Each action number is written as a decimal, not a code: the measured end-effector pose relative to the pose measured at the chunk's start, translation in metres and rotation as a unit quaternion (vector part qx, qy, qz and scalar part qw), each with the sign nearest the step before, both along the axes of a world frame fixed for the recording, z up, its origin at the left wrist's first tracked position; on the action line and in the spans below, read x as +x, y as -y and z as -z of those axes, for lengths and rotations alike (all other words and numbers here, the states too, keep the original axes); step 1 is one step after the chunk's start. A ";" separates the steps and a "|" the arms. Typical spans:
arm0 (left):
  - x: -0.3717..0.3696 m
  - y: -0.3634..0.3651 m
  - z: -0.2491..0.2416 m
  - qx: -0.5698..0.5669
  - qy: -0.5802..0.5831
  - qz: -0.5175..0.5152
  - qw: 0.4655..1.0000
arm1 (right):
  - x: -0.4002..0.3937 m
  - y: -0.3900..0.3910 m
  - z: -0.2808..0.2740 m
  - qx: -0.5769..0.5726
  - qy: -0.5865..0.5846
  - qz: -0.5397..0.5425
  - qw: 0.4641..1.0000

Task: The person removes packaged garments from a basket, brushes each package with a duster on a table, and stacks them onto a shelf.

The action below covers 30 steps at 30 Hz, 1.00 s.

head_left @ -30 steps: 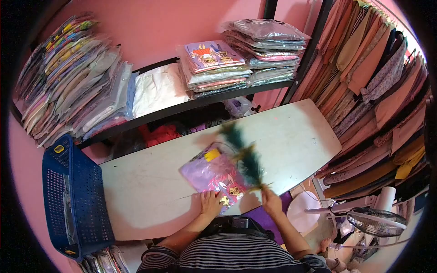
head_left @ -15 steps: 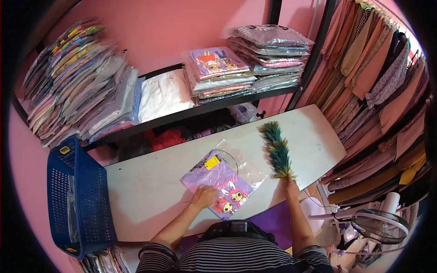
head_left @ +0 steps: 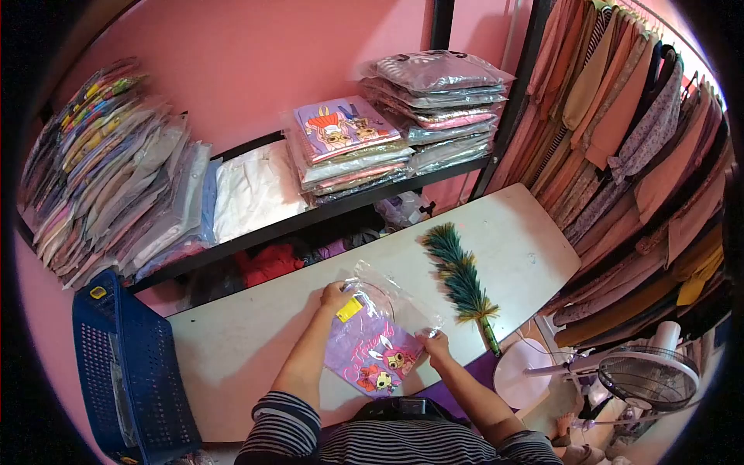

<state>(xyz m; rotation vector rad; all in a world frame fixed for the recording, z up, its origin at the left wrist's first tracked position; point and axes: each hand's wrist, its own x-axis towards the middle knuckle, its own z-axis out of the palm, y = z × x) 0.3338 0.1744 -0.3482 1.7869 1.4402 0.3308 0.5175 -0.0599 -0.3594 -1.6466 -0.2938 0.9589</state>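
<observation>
A folded purple T-shirt [head_left: 353, 349] with cartoon figures and pink lettering lies in a clear plastic bag [head_left: 415, 310] near the table's front edge. Through the plastic shows a yellow label [head_left: 350, 308]. My left hand [head_left: 335, 297] is closed on the bag's upper left edge, beside the label. On the opposite side, my right hand [head_left: 434, 345] pinches the right edge of the bag. A green feather duster [head_left: 456, 267] rests on the table to the right, its handle pointing toward me, touched by neither hand.
The pale table [head_left: 248, 349] runs below a black shelf [head_left: 325, 205] loaded with bagged clothes [head_left: 353, 147]. A blue basket [head_left: 143, 380] stands at the left. Hanging garments [head_left: 612, 147] and a white fan [head_left: 647, 376] are on the right.
My right hand has let go of the feather duster, leaving it on the table, and taken the bag's right edge. My left hand has moved up to the bag's upper left edge.
</observation>
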 end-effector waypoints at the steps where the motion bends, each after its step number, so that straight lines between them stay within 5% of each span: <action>1: -0.001 -0.002 -0.005 -0.077 0.088 0.023 0.993 | 0.007 -0.002 -0.012 -0.012 -0.108 -0.050 0.993; 3: -0.006 0.007 -0.028 -0.036 0.170 -0.018 0.985 | 0.019 -0.002 -0.033 0.091 -0.099 -0.054 0.989; 5: -0.016 0.014 -0.077 0.000 0.368 -0.057 0.928 | 0.032 -0.010 -0.067 0.134 -0.018 -0.059 0.989; 10: -0.067 0.049 -0.163 0.236 0.283 0.100 0.924 | 0.057 -0.008 -0.125 0.298 0.177 -0.127 0.929; 12: -0.091 0.068 -0.149 0.324 0.197 0.193 0.905 | 0.060 0.005 -0.150 0.302 0.434 -0.254 0.810; 17: -0.130 0.140 -0.024 0.391 0.066 0.285 0.873 | 0.054 0.059 -0.057 0.169 0.490 -0.399 0.756; 21: -0.123 0.170 -0.003 0.302 0.058 0.239 0.921 | 0.041 0.077 -0.028 0.106 0.526 -0.365 0.761; 22: -0.122 0.173 -0.004 0.297 0.042 0.197 0.933 | 0.036 0.075 -0.031 0.119 0.469 -0.311 0.818; 27: -0.103 0.169 0.002 0.325 0.017 0.047 0.944 | 0.047 0.050 0.002 0.028 0.428 -0.249 0.869; 29: -0.096 0.165 0.008 0.299 -0.043 -0.006 0.953 | 0.036 0.037 -0.019 -0.072 0.290 -0.201 0.933; 30: -0.093 0.164 0.008 0.300 -0.043 -0.005 0.953 | 0.034 0.035 -0.014 -0.044 0.335 -0.182 0.923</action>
